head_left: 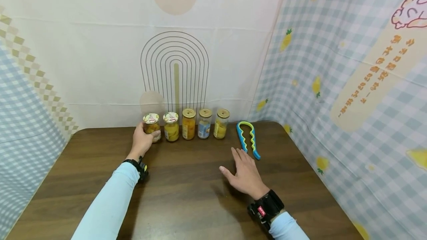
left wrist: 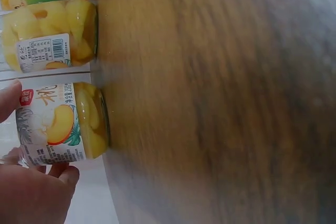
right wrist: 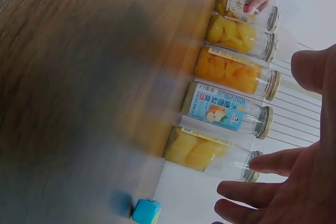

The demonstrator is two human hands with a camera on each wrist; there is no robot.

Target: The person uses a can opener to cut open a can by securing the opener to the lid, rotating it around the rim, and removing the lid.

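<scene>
glass jar point(head_left: 152, 126) is gripped by the outstretched left hand point(head_left: 141, 140).

The table point(head_left: 186, 195) looks like smooth wood, slightly glossy. From its middle, at 11 to 1 o'clock, the jars point(head_left: 188, 129) are of shiny glass with metal lids point(head_left: 189, 113); at 2 o'clock, the tool point(head_left: 241, 136) seems smooth plastic.

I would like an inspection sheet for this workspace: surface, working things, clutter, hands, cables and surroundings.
Surface: brown table, wood-like grain.
Working things: five glass jars upright in a row; blue-and-yellow jar opener lying right of them.
Clutter: nothing seen.
Hands: left hand grips the leftmost jar; right hand open near the opener, contact unclear.
Cables: nothing seen.
Surroundings: white printed cloth behind, blue checked cloth both sides.
</scene>
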